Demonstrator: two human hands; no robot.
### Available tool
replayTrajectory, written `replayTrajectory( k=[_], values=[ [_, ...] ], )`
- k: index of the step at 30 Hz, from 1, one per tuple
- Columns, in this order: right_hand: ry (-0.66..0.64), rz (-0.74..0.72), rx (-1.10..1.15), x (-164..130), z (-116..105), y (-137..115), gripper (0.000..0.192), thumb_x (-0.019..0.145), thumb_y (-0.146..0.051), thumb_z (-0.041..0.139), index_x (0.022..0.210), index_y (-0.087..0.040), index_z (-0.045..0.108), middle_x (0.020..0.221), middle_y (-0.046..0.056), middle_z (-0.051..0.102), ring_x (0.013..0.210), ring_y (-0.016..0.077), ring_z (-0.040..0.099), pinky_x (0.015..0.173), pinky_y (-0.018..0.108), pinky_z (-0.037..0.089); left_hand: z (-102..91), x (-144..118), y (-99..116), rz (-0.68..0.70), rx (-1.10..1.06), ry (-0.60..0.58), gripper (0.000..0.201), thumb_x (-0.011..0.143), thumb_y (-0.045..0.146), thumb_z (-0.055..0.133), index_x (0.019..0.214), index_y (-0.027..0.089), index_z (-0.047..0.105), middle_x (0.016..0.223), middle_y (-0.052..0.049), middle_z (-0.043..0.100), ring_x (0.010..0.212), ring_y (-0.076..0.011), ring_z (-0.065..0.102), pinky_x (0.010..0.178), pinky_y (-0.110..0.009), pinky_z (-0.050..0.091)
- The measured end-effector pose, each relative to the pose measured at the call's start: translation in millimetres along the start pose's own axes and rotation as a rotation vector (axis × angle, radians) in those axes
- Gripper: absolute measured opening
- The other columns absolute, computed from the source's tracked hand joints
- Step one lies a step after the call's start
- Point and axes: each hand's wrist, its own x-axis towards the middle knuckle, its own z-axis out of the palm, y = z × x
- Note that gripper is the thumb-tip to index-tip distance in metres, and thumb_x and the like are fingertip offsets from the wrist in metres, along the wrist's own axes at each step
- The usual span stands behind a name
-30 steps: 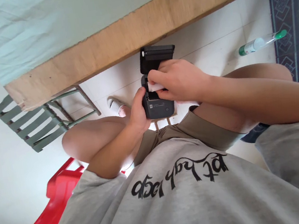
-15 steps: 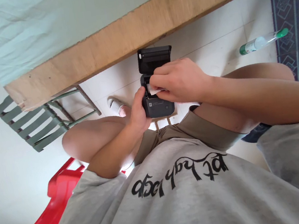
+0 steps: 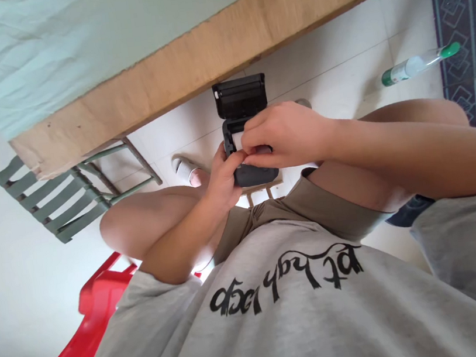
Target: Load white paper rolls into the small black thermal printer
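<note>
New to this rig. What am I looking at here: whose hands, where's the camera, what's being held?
One camera, worn on the person's head, looks down over their grey shirt at their own two bare hands. The left hand grips a small black printer-like device from the side; its lid stands open. The right hand reaches over it, fingers at the open compartment, where something white shows. Above is a wooden table edge with a pale cloth. On the tiled floor lie a green-capped bottle and a grey slatted chair; the person sits on a red chair.
</note>
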Motion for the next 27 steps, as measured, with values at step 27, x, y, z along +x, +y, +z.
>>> replayTrajectory(
  k=[27],
  values=[
    [-0.155, 0.336, -0.224, -2.9, -13.9, 1.7, 0.050, 0.084, -0.064, 0.084, 0.071, -0.018, 0.069, 0.060, 0.004, 0.049, 0.060, 0.0079, 0.028, 0.069, 0.027, 0.025, -2.9, 0.3, -5.9, 0.005, 0.017, -0.063, 0.076, 0.054, 0.036, 0.107, 0.116, 0.024, 0.065, 0.107, -0.002, 0.078, 0.099, -0.0226, 0.076, 0.090, -0.037, 0.064]
  ],
)
